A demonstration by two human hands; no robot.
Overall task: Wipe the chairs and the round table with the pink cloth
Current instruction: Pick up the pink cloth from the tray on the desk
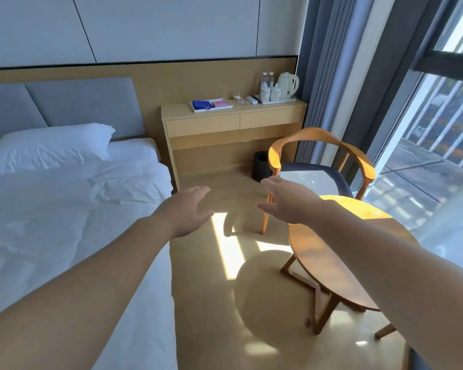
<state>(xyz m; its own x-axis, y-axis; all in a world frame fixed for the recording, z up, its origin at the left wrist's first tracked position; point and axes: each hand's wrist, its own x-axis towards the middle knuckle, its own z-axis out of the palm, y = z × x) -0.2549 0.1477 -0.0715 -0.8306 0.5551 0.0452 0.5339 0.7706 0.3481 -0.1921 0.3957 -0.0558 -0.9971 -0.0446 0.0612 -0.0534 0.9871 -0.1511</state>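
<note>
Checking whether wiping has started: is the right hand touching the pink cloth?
Apart. The head view shows the right hand open in mid-air, while the pink cloth lies in the white tray on the desk.

A hotel bedroom. The left of the frame holds a bed (64, 209) made up in plain white linen, with one white pillow (51, 145) against a grey padded headboard (86, 105). At upper centre a light wood desk (225, 121) stands against a wood-panelled wall. At its right end an electric kettle (288, 85), two cups (265, 94) and two water bottles (267, 79) stand grouped together. A small black bin (261, 165) sits on the floor below. At right, a wooden chair (318, 137) and a round table (332, 263) stand beside a floor-to-ceiling window (439, 129) hung with long grey curtains (324, 62).
</note>
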